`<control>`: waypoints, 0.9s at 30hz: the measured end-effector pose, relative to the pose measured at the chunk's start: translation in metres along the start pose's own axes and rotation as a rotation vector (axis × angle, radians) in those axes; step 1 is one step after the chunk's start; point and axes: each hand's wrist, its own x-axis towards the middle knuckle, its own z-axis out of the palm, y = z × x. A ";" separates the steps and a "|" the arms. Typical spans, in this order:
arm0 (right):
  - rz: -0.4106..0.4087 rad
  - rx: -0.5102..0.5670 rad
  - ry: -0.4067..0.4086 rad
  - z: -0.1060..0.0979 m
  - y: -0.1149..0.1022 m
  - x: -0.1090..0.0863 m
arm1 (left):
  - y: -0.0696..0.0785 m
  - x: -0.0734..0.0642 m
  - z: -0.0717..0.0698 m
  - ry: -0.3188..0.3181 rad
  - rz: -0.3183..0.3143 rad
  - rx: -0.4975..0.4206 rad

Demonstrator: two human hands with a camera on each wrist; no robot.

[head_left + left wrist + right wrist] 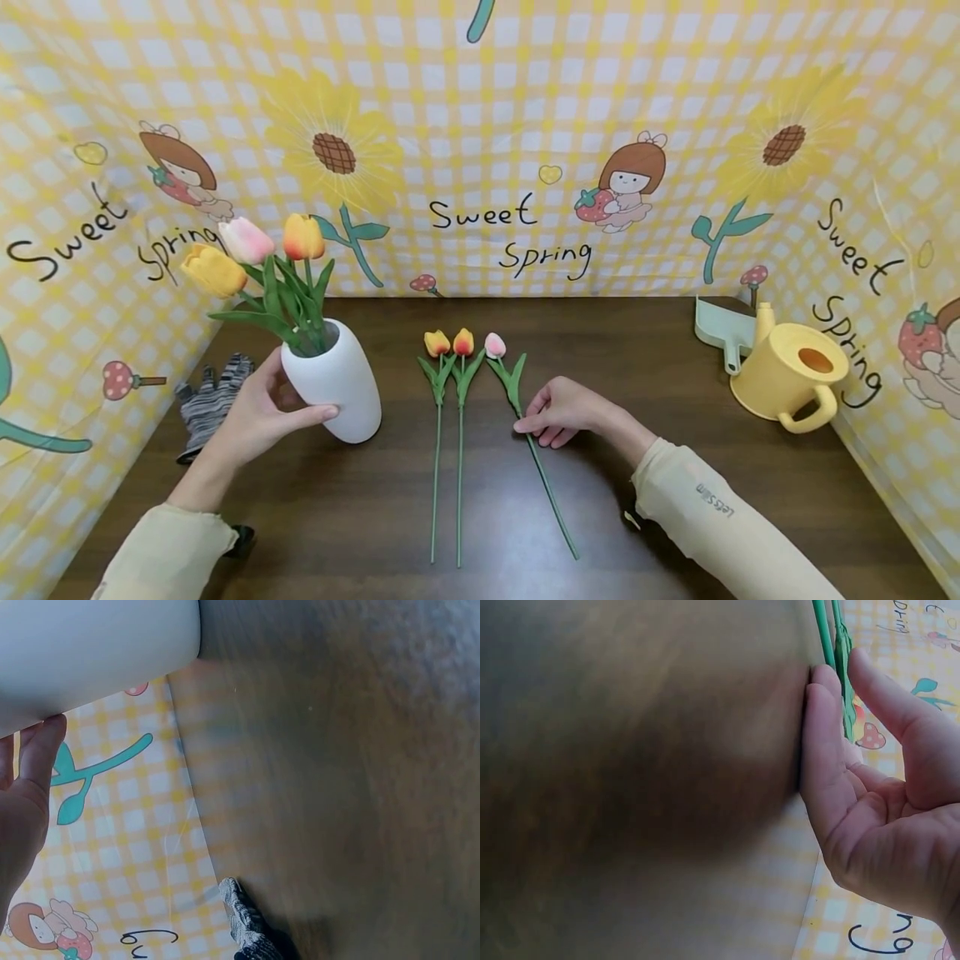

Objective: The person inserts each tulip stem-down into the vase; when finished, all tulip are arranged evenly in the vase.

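Observation:
My left hand (270, 408) grips a white vase (341, 383) from its left side, thumb across the front. In the left wrist view the fingertips press against the vase's side (97, 652). Three tulips rise from the vase: a yellow one (213, 271), a pink-and-white one (247, 241) and an orange-yellow one (303, 237). My right hand (562, 412) pinches the stem of a pink tulip (550, 483) below its leaves, low over the table. Left of it lie an orange-red tulip (460, 450) and a yellow-orange tulip (437, 450), side by side, blooms toward the back.
A grey knit glove (213, 408) lies behind my left wrist. At the right stand a yellow watering can (780, 375) and, behind it, a pale green dustpan (720, 325). Checked yellow cloth (480, 125) walls off the brown table (405, 500) at the back and sides.

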 end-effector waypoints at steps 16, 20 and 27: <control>-0.018 -0.045 0.048 0.007 -0.002 -0.002 | 0.000 0.001 0.001 -0.002 -0.020 0.006; -0.008 -0.035 0.044 0.006 -0.002 -0.002 | -0.001 0.003 0.001 -0.008 -0.013 0.004; -0.032 -0.038 0.041 0.006 0.002 0.000 | 0.000 0.002 0.001 -0.008 -0.022 0.005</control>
